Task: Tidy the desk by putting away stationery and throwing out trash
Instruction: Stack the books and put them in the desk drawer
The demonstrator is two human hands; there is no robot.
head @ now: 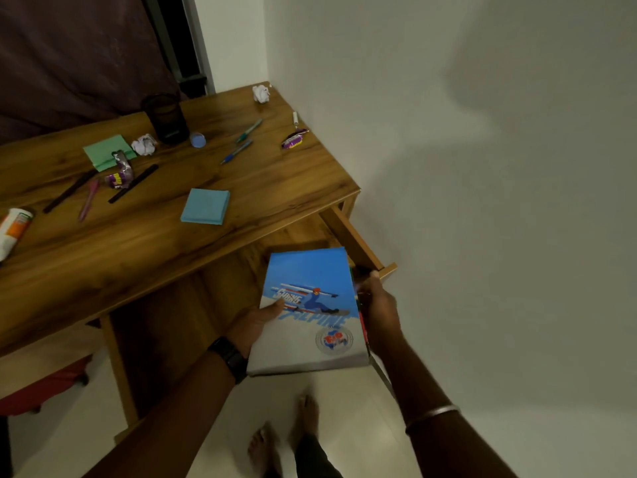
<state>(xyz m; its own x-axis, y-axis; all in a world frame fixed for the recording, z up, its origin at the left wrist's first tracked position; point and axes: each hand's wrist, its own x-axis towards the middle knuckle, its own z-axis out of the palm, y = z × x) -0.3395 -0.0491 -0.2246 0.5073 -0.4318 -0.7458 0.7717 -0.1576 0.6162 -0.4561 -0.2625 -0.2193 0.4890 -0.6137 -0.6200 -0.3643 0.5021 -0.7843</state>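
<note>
- The blue and white paper notebook (310,305) with a skier on it is held in both hands, just in front of the brown wooden table (172,243).
- The left hand (256,322) grips its left edge, thumb on the cover.
- The right hand (377,305) grips its right edge.
- Its long side points away from the person, and its far end is over the open wooden drawer (358,239).
- It likely goes forward and down next.

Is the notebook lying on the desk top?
No, the left hand and right hand hold the notebook below the desk edge, at the open drawer.
</note>
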